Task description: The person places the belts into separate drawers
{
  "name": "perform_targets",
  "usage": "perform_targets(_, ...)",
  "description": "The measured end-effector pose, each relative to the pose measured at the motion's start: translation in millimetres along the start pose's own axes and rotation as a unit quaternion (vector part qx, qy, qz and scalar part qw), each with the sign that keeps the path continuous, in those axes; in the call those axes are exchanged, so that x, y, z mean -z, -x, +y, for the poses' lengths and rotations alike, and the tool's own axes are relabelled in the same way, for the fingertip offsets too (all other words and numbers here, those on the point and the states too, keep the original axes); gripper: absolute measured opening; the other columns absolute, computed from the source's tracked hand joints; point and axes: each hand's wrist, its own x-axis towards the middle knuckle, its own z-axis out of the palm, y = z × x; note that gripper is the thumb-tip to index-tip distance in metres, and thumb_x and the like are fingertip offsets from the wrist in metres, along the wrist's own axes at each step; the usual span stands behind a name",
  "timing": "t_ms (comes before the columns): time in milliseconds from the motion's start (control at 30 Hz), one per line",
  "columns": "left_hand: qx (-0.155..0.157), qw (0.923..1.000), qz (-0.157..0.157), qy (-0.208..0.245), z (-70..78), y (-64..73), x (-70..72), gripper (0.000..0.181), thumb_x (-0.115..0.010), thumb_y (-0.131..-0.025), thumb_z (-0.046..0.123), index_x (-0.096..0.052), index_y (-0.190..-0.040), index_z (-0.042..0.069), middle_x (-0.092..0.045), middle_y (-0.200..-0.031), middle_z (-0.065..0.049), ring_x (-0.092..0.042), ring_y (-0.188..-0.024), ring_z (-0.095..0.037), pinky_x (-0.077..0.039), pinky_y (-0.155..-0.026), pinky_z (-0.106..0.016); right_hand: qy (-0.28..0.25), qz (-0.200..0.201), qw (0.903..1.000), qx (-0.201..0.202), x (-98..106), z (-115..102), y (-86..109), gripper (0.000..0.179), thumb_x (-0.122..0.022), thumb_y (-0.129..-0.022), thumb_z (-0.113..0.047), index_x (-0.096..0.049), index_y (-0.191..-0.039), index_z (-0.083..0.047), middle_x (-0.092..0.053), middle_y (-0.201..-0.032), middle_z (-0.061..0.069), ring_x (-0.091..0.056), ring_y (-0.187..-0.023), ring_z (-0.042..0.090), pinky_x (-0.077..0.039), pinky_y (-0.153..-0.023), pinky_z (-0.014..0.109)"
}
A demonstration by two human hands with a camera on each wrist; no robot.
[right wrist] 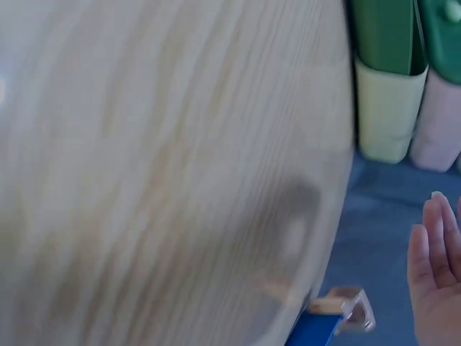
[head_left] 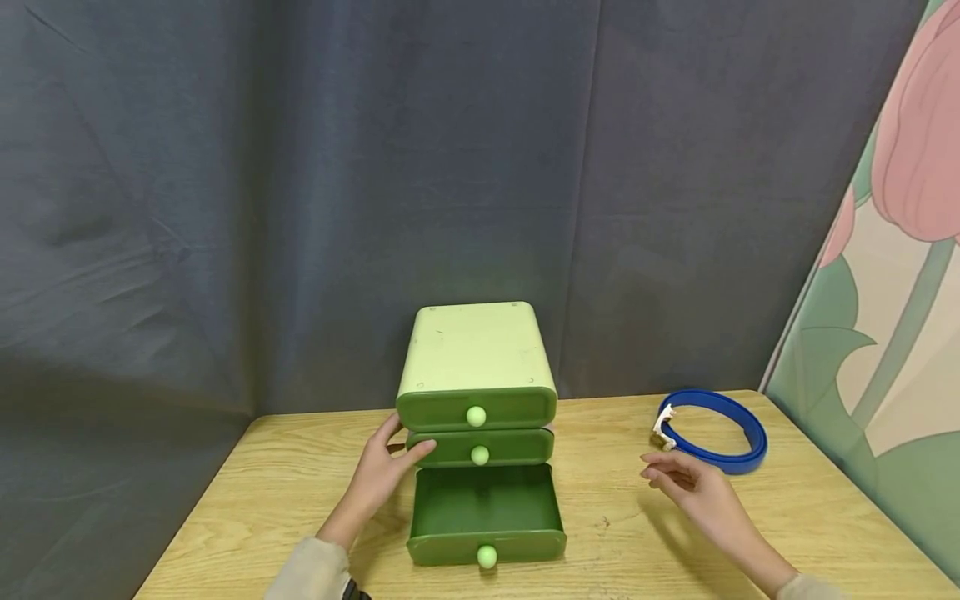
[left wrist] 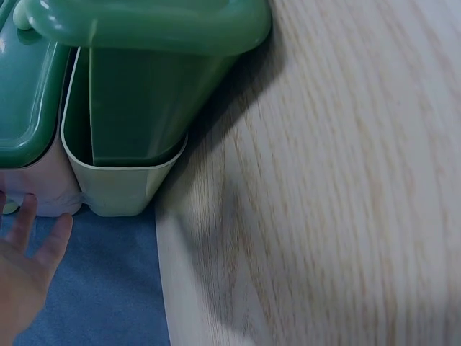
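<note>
A small three-drawer cabinet [head_left: 476,346] with a pale top and green fronts stands at the middle of the table. Its bottom drawer [head_left: 450,550] is pulled out and holds nothing visible; the top drawer [head_left: 438,411] and middle drawer [head_left: 442,454] look closed. My left hand [head_left: 369,479] rests at the cabinet's left side, thumb by the middle drawer's front. In the left wrist view its extended fingers [left wrist: 52,249] lie against the pink middle section. To the right, my right hand [head_left: 705,504] hovers over the table, fingers loosely bent and holding nothing, just in front of a coiled blue belt [head_left: 756,429].
The belt's metal buckle [head_left: 663,429] faces left, toward the cabinet. The wooden table [head_left: 607,550] ends at a dark grey curtain [head_left: 420,167] behind and a flower-patterned panel [head_left: 900,333] on the right.
</note>
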Motion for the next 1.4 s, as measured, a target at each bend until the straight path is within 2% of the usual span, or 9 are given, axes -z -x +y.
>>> perform_targets(267,0.009,0.9999,-0.001,-0.010,0.1,-0.6,-0.3,0.065,-0.076,-0.089,0.032,-0.049,-0.146,0.017,-0.049,-0.147,-0.005,-0.042,-0.134,-0.028,-0.039,-0.102,-0.051,0.064,0.064,0.9952,0.038,12.5,26.9,-20.6,0.021,-0.071,-0.088,0.003,-0.071,-0.110,0.000,-0.073,-0.095,0.011,-0.063,-0.080,-0.003,-0.050,-0.068,0.013)
perform_targets(467,0.006,1.0000,0.001,-0.003,0.6,-0.2,-1.2,0.064,-0.077,-0.089,0.029,-0.050,-0.145,0.016,-0.051,-0.145,-0.006,-0.043,-0.134,-0.028,-0.040,-0.102,-0.051,0.102,0.084,0.9902,0.045,18.9,47.8,-32.8,0.023,-0.073,-0.086,0.004,-0.070,-0.108,0.004,-0.072,-0.094,0.014,-0.060,-0.079,-0.006,-0.045,-0.068,0.008)
perform_targets(567,0.005,1.0000,0.003,0.003,1.5,-0.1,-2.4,0.063,-0.077,-0.088,0.027,-0.051,-0.144,0.014,-0.051,-0.144,-0.007,-0.043,-0.133,-0.028,-0.040,-0.101,-0.051,0.112,0.084,0.9894,0.037,22.4,56.0,-36.8,0.026,-0.074,-0.086,0.001,-0.069,-0.111,0.006,-0.071,-0.098,0.018,-0.062,-0.082,0.000,-0.044,-0.070,0.007)
perform_targets(667,0.005,1.0000,0.005,0.007,2.0,-0.6,-4.0,0.063,-0.077,-0.088,0.024,-0.051,-0.144,0.013,-0.052,-0.144,-0.007,-0.044,-0.133,-0.027,-0.040,-0.101,-0.051,0.122,0.080,0.9889,0.029,25.4,63.5,-39.8,0.031,-0.075,-0.087,-0.002,-0.067,-0.115,0.007,-0.070,-0.105,0.022,-0.067,-0.087,0.016,-0.047,-0.072,0.012)
perform_targets(800,0.008,0.9999,0.007,0.006,1.3,-1.1,-5.3,0.063,-0.078,-0.088,0.024,-0.051,-0.144,0.013,-0.053,-0.143,-0.006,-0.045,-0.131,-0.026,-0.041,-0.100,-0.049,0.133,0.054,0.9896,-0.001,28.6,72.9,-42.6,0.039,-0.073,-0.092,-0.013,-0.063,-0.123,0.008,-0.066,-0.117,0.027,-0.064,-0.098,0.038,-0.051,-0.084,0.038)
perform_targets(933,0.009,0.9999,0.007,0.003,0.3,-1.1,-6.1,0.063,-0.078,-0.087,0.024,-0.051,-0.144,0.014,-0.053,-0.142,-0.006,-0.046,-0.130,-0.026,-0.040,-0.100,-0.049,0.135,0.012,0.9896,-0.048,32.6,79.8,-44.8,0.055,-0.070,-0.095,-0.028,-0.054,-0.133,0.008,-0.060,-0.123,0.032,-0.058,-0.108,0.047,-0.046,-0.087,0.058)
perform_targets(1133,0.019,0.9998,0.008,0.002,3.1,-0.9,-7.5,0.062,-0.077,-0.089,0.019,-0.050,-0.145,0.012,-0.052,-0.143,-0.009,-0.044,-0.131,-0.028,-0.039,-0.101,-0.051,0.159,-0.044,0.9824,-0.088,38.2,82.8,-49.2,0.071,-0.071,-0.092,-0.039,-0.049,-0.136,0.012,-0.060,-0.121,0.032,-0.057,-0.109,0.050,-0.048,-0.084,0.059)
perform_targets(1267,0.025,0.9996,0.010,0.001,3.6,-1.1,-7.8,0.061,-0.076,-0.089,0.015,-0.050,-0.144,0.008,-0.052,-0.142,-0.011,-0.044,-0.131,-0.032,-0.039,-0.100,-0.052,0.166,-0.082,0.9775,-0.100,40.1,81.9,-53.4,0.075,-0.073,-0.090,-0.042,-0.050,-0.135,0.013,-0.061,-0.119,0.032,-0.060,-0.104,0.046,-0.050,-0.082,0.056)
perform_targets(1400,0.021,0.9997,0.010,-0.002,2.5,-0.5,-6.6,0.061,-0.076,-0.089,0.019,-0.051,-0.143,0.011,-0.053,-0.142,-0.008,-0.045,-0.130,-0.028,-0.040,-0.099,-0.048,0.171,-0.111,0.9732,-0.107,40.4,80.7,-57.4,0.075,-0.077,-0.087,-0.039,-0.051,-0.133,0.014,-0.061,-0.118,0.032,-0.063,-0.098,0.039,-0.051,-0.079,0.053)
